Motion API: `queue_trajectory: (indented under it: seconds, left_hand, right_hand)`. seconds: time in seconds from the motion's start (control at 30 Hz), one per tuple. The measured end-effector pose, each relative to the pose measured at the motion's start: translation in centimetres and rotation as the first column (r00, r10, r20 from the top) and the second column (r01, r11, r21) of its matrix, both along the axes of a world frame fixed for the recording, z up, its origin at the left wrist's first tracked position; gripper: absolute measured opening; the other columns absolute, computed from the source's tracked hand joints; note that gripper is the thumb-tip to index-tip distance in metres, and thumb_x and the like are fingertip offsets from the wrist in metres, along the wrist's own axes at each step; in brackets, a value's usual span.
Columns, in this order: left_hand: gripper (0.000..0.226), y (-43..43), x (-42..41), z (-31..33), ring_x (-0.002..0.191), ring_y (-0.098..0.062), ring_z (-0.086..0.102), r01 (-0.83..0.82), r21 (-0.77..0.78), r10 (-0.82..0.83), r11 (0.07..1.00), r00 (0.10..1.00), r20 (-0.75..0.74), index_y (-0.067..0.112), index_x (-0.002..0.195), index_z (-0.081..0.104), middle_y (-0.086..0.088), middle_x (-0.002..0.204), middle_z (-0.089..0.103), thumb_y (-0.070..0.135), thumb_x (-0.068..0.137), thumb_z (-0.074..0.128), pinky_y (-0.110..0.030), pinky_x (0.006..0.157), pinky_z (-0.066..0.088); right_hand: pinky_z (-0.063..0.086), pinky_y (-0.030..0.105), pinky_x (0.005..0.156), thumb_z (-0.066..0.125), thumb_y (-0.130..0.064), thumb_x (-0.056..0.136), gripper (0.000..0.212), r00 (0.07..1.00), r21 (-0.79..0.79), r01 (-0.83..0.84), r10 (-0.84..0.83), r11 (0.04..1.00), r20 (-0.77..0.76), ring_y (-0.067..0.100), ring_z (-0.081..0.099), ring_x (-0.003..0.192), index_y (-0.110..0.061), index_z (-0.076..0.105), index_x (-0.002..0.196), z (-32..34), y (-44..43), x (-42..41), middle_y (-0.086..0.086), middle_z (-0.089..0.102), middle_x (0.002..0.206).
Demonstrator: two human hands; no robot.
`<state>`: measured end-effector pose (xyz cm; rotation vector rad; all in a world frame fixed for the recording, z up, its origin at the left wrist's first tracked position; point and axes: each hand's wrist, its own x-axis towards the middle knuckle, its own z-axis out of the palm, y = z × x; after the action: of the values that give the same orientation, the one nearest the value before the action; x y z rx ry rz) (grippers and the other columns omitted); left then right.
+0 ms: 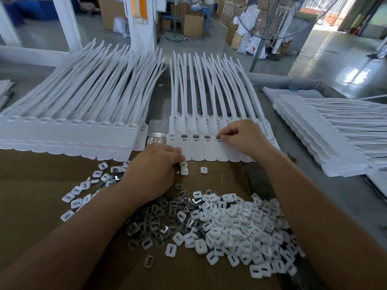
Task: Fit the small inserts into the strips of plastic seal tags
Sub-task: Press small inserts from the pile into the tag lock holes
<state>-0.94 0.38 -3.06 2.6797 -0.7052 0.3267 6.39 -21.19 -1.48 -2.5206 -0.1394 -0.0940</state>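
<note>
The right grip point(238, 137) covers the right-hand pockets of the strip of seal tags point(194, 150) and most of the insert point(218, 138) it pinches. Whether the left grip point(155, 164) holds anything cannot be told. Both forearms point(310, 206) overlie the pile of inserts point(230, 225) and run off the bottom edge.

I see white strips point(198, 151), white and silvery-grey inserts point(230, 222) near me on brown cardboard point(41, 174), and grey floor point(335, 55) far off.
</note>
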Motion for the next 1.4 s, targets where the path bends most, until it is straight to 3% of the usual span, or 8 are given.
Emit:
queue_trajectory:
  seconds: [0.1,0.27,0.57,0.8,1.1,1.23,1.4]
  left_hand:
    - [0.041,-0.2,0.2,0.1,0.119,-0.014,0.05,-0.001,0.001,0.001,1.0,1.0,0.001,0.017,0.116,0.062,0.0,0.128,0.055,0.0,0.082,0.049,-0.016,0.094,0.02]
    - [0.038,-0.2,0.1,0.1,0.115,-0.017,0.053,-0.011,-0.012,0.011,1.0,1.0,0.007,0.014,0.112,0.064,-0.003,0.124,0.058,-0.002,0.081,0.05,-0.017,0.092,0.023]
    - [0.035,-0.3,0.3,0.3,0.104,-0.023,0.06,-0.006,-0.029,0.007,1.0,1.0,0.003,0.009,0.104,0.069,-0.006,0.112,0.065,-0.006,0.077,0.053,-0.02,0.087,0.03]
    - [0.041,0.1,0.0,-0.2,0.117,-0.018,0.051,-0.027,-0.027,0.027,0.999,1.0,-0.002,0.015,0.113,0.064,-0.003,0.126,0.057,-0.003,0.079,0.049,-0.015,0.089,0.022]
    - [0.038,-0.2,0.2,0.1,0.109,-0.023,0.057,-0.021,-0.017,0.021,1.0,1.0,0.017,0.012,0.106,0.068,-0.005,0.117,0.063,-0.005,0.076,0.052,-0.018,0.086,0.026]
    - [0.038,-0.2,0.1,0.1,0.105,-0.024,0.059,-0.021,-0.021,0.021,1.0,1.0,0.015,0.01,0.104,0.069,-0.006,0.114,0.065,-0.007,0.074,0.053,-0.02,0.086,0.028]
    - [0.037,-0.2,0.0,0.2,0.104,-0.024,0.06,-0.018,-0.014,0.018,1.0,1.0,0.022,0.01,0.102,0.07,-0.007,0.112,0.066,-0.008,0.074,0.053,-0.02,0.085,0.028]
  right_hand:
    - [0.034,0.005,0.068,0.062,-0.014,0.086,0.019,0.997,-0.137,-0.078,0.08,0.987,0.009,-0.002,0.05,0.074,-0.013,0.072,0.102,0.3,0.1,-0.3,-0.007,0.067,0.095]
    - [0.041,0.02,0.082,0.063,-0.014,0.086,0.019,0.991,-0.276,-0.122,0.13,0.953,0.01,0.008,0.053,0.084,-0.011,0.071,0.102,0.7,0.7,-0.1,0.003,0.068,0.102]
    - [0.038,0.018,0.079,0.048,-0.005,0.092,0.022,0.991,-0.273,-0.123,0.103,0.954,-0.086,0.007,0.051,0.086,-0.006,0.068,0.102,1.2,0.9,0.9,0.002,0.065,0.108]
    - [0.037,0.019,0.078,0.05,-0.007,0.092,0.02,0.997,-0.238,-0.057,0.066,0.97,0.032,0.007,0.051,0.082,-0.009,0.07,0.092,0.1,0.9,0.6,-0.005,0.061,0.089]
    - [0.036,0.019,0.079,0.048,-0.005,0.092,0.021,0.991,-0.259,-0.129,0.135,0.957,0.004,0.01,0.052,0.086,-0.006,0.069,0.094,0.3,0.5,0.8,0.002,0.062,0.097]
    - [0.037,0.014,0.076,0.059,-0.01,0.087,0.014,0.997,-0.15,-0.065,0.072,0.987,0.039,-0.001,0.049,0.07,-0.01,0.072,0.091,0.3,0.4,0.8,-0.01,0.059,0.082]
    - [0.04,0.014,0.078,0.069,-0.012,0.08,0.013,0.997,-0.001,-0.02,0.02,1.0,0.077,-0.003,0.053,0.07,-0.011,0.074,0.092,0.1,0.1,0.2,-0.012,0.061,0.078]
